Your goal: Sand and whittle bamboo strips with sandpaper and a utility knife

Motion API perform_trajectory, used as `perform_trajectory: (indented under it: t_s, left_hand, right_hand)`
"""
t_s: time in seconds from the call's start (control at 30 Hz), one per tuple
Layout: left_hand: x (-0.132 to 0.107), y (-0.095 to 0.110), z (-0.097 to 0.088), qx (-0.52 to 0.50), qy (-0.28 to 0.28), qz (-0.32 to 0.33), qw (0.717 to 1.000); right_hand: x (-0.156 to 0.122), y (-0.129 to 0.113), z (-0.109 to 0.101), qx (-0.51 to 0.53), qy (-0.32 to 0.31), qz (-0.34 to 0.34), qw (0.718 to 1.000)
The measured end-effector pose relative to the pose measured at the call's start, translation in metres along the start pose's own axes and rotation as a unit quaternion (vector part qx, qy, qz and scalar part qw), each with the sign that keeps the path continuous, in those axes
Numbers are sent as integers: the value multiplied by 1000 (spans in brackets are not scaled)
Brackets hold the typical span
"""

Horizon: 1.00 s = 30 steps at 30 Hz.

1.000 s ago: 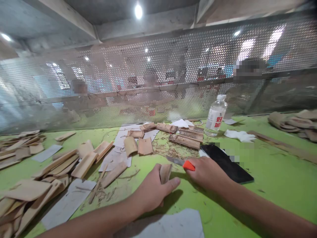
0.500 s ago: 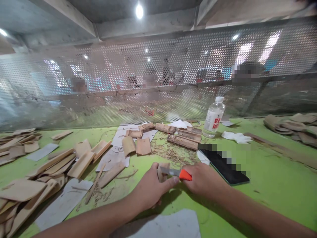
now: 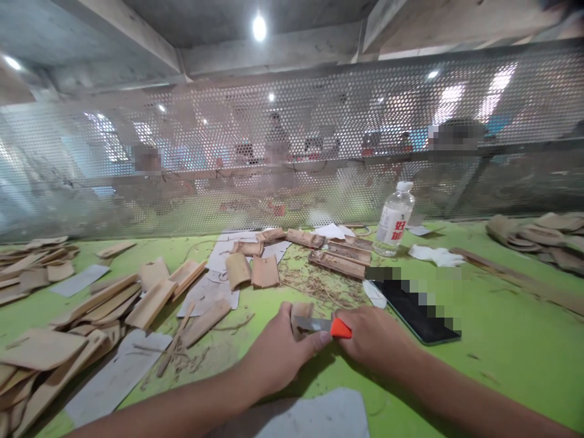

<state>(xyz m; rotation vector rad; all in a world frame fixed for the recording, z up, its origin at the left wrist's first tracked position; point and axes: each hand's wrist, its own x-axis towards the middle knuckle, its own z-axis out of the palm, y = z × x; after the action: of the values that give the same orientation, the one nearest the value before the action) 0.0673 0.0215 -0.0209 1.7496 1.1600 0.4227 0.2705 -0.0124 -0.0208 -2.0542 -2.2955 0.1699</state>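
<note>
My left hand (image 3: 276,353) is closed around a small piece of bamboo (image 3: 302,311), its thumb near the blade. In my right hand (image 3: 378,334) is a knife (image 3: 341,328) with an orange handle end, the rest of the grip hidden by my fingers. The knife's flat metal blade points left and lies across the bamboo piece, between my two hands. Just beyond them, brown shavings (image 3: 314,286) are scattered on the green table (image 3: 515,365). Two short curved bamboo pieces (image 3: 264,271) stand past my left hand.
Bamboo strips (image 3: 109,301) are heaped at left, and more bamboo pieces (image 3: 542,237) lie far right. A dark phone (image 3: 422,310) rests beside my right hand. Behind it stands a water bottle (image 3: 395,222). White paper (image 3: 314,417) lies in front. A perforated screen (image 3: 228,182) closes the back.
The knife blade has shifted slightly against the bamboo piece, and more of that piece's top now shows. Both hands keep their grip and have moved only a little.
</note>
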Motion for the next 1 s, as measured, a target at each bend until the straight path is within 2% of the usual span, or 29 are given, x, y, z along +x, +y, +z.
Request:
perform_trajectory:
  t_s: [0.1, 0.23, 0.4, 0.57, 0.7, 0.8, 1.0]
  left_hand:
    - [-1, -1, -1, 12, 19, 4, 1000]
    - [-1, -1, -2, 13, -5, -23, 1000]
    - [-5, -1, -1, 70, 5, 27, 997]
    - [-2, -1, -1, 58, 7, 27, 998]
    - [1, 2, -2, -15, -31, -11, 999]
    - [3, 2, -2, -47, -37, -15, 998]
    - [6, 1, -2, -29, -36, -19, 999]
  right_hand:
    - [2, 0, 3, -6, 9, -2, 1000]
    - [8, 3, -1, -2, 23, 10, 1000]
    - [13, 12, -14, 12, 55, 85, 995]
    - [12, 12, -11, 24, 69, 52, 996]
    - [9, 14, -3, 25, 43, 24, 998]
    - [5, 10, -2, 26, 21, -9, 999]
    - [1, -1, -5, 18, 11, -15, 1000]
